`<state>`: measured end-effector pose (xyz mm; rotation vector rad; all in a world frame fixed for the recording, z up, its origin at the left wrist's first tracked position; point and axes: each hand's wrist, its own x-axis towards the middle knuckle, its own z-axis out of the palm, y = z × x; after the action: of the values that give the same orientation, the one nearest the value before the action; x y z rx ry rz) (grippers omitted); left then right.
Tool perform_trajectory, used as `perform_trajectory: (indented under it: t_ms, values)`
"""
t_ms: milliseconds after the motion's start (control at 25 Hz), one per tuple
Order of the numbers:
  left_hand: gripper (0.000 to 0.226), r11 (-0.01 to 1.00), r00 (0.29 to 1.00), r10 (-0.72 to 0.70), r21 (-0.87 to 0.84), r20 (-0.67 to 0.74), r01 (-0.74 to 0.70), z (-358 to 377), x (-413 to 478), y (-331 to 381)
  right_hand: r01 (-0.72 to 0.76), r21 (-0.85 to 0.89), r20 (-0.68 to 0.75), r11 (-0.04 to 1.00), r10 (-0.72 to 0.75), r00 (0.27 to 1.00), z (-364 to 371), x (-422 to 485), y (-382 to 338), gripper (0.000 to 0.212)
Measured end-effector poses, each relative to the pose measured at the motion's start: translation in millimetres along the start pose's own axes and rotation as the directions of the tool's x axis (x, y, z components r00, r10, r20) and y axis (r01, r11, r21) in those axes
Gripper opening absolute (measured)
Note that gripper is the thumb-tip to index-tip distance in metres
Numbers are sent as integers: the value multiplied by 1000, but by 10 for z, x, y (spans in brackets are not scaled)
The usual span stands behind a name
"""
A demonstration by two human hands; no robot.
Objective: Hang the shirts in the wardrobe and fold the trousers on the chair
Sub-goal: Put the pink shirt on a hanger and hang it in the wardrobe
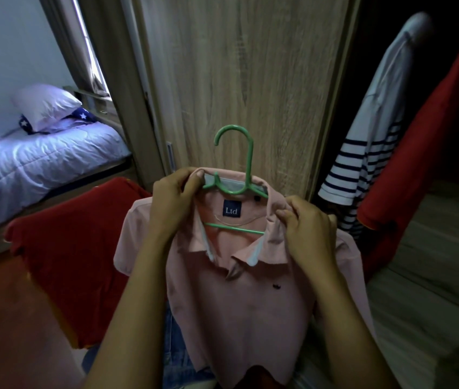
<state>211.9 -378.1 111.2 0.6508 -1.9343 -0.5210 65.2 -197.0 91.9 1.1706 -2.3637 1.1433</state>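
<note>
I've got the pink polo shirt point(239, 299) up before the wardrobe door point(250, 66), on a green hanger point(239, 153), hook free. Left hand point(172, 203) and right hand point(306, 228) each pinch the collar, fingers curled on cloth. Hanger ends hidden inside the shirt. Denim point(175, 346) underneath is mostly covered; can't tell what it is. Striped shirt point(363, 153) hangs in the dark at right, top blurred.

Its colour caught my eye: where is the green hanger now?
Head view, centre: the green hanger sits inside the pink polo shirt collar, between the left hand and right hand, its hook rising before the wardrobe door.
</note>
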Motion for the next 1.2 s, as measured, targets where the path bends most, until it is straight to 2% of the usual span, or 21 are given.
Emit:
perform_trajectory:
  t_ms: [120,280,440,560,640,720,800,920,1080,1200]
  values:
    - [22,999,1000,-15,-42,-12,14,52,-9,41,-26,28,-7,999,26,1000,8,1,16,12]
    - [44,980,967,-18,-185,255,67,-74,-49,-125,-35,40,-27,999,36,999,6,-7,83,11]
    - [50,987,911,-84,158,405,21,-170,-62,-422,-56,30,-25,998,56,998,26,-12,80,12]
    - [32,994,952,-73,99,298,45,-109,-154,-356,-47,84,57,995,42,998,22,-5,110,15]
    - [33,988,982,-91,138,167,68,-79,-193,-328,-64,273,115,960,33,993,-53,47,109,8]
    - [34,980,991,-92,183,94,73,-49,-236,-331,-81,364,141,928,31,990,-76,102,60,23]
    - [33,982,993,-98,167,66,86,-16,-266,-276,-3,280,91,960,-23,996,28,137,-9,30]
    - [29,989,994,-97,119,42,92,14,-278,-197,112,168,-36,979,-107,994,180,134,-77,18]
    - [28,990,995,-94,112,27,91,-11,-286,-193,148,220,-153,964,-116,981,136,119,-61,16]
    - [26,991,996,-91,95,16,89,16,-269,-162,123,105,-278,987,-89,956,149,84,-150,18]
